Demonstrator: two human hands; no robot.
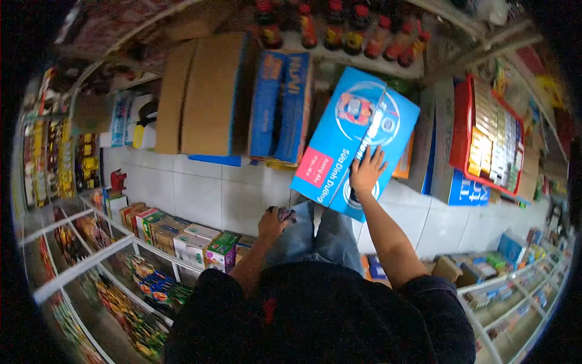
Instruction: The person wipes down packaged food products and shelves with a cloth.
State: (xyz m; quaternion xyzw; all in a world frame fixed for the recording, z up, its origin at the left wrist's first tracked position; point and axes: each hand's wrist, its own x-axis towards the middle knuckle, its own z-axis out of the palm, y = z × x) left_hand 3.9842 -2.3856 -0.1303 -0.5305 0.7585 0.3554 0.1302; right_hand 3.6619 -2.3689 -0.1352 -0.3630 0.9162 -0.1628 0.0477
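Note:
A large blue milk carton (370, 133) with white lettering and a pink panel sits tilted in front of me. My right hand (367, 175) lies on its top with the fingers spread, pressing flat rather than gripping. Lower and to the left, beside my knee, my left hand (274, 223) is closed around a small dark, patterned crumpled cloth (285, 214); its exact kind is hard to make out. That hand is apart from the carton.
Left of the carton stand a blue-and-orange box (280, 109) and a brown cardboard box (209, 97). A red crate (467, 130) of small packs is at right. Sauce bottles (333, 27) line the back. White-framed racks (91, 273) and small boxes (194, 242) flank the tiled floor (197, 188).

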